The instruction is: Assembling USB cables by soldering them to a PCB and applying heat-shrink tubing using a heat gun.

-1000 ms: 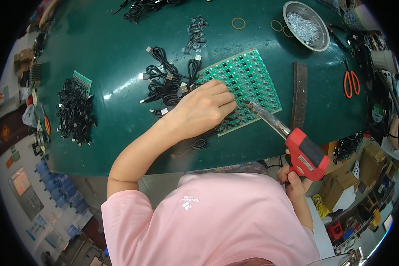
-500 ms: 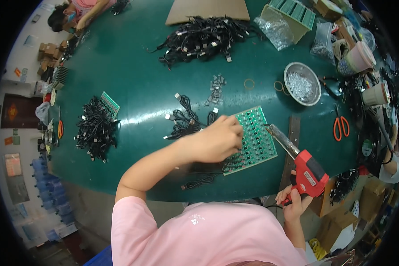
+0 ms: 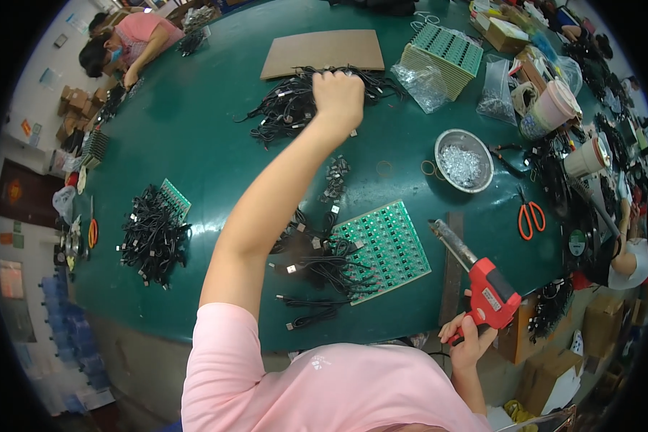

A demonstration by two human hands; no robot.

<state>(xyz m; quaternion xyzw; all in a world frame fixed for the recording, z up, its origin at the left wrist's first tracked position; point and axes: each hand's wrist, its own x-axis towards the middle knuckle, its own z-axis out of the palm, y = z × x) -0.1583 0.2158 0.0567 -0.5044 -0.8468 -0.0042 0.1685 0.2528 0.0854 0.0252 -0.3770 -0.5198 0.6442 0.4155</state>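
Note:
My left hand is stretched out to the far pile of black USB cables. Its fingers are curled down into the pile, and what they grip is hidden. My right hand is wrapped round the handle of a red soldering gun, whose metal tip points up and left, just right of the circuit boards. The green panel of circuit boards lies on the table in front of me. Several black cables run from its left edge, and their USB plugs lie loose on the table.
A metal bowl of small clear pieces stands right of the panel, near orange-handled scissors. A dark metal bar lies beneath the soldering tip. Stacked boards stand far right; another cable heap lies left. A co-worker sits far left.
My left hand has moved away from the panel, forward and left to the far cable pile. The cables along the panel's left edge are uncovered. The right hand still holds the soldering gun.

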